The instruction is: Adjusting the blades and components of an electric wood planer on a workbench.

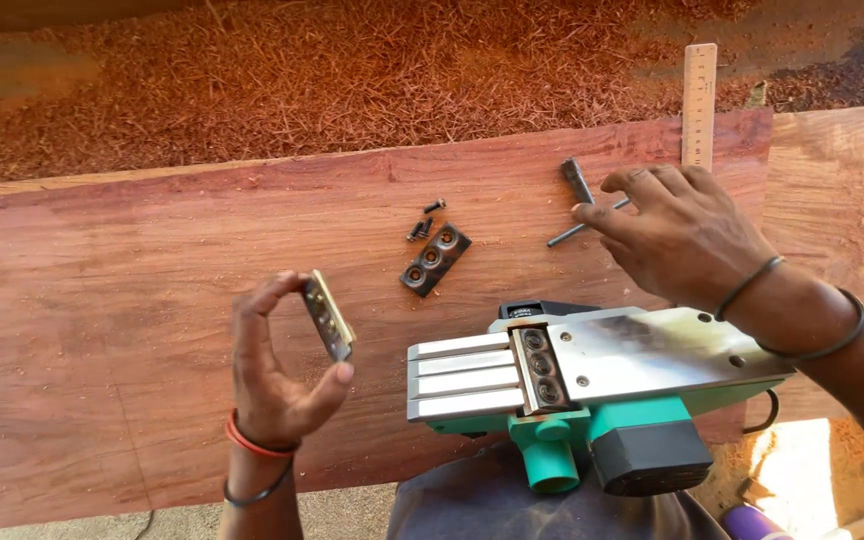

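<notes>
My left hand (277, 375) holds a small flat metal blade plate (329, 316) upright between thumb and fingers, above a wide reddish wooden board (152, 300). My right hand (682, 235) reaches over the board with its fingertips on a dark socket wrench (580, 205). An electric hand planer (592, 385) with a teal body lies upside down on my lap, its metal sole and blade drum facing up. A dark clamp plate with three holes (435, 260) lies on the board, with a few loose black bolts (424, 222) just beyond it.
A wooden ruler (699, 100) rests at the board's far right edge. Red-brown wood shavings (352, 70) cover the ground beyond the board. Another plank (842, 190) lies to the right. A purple object (752, 525) shows at the bottom right.
</notes>
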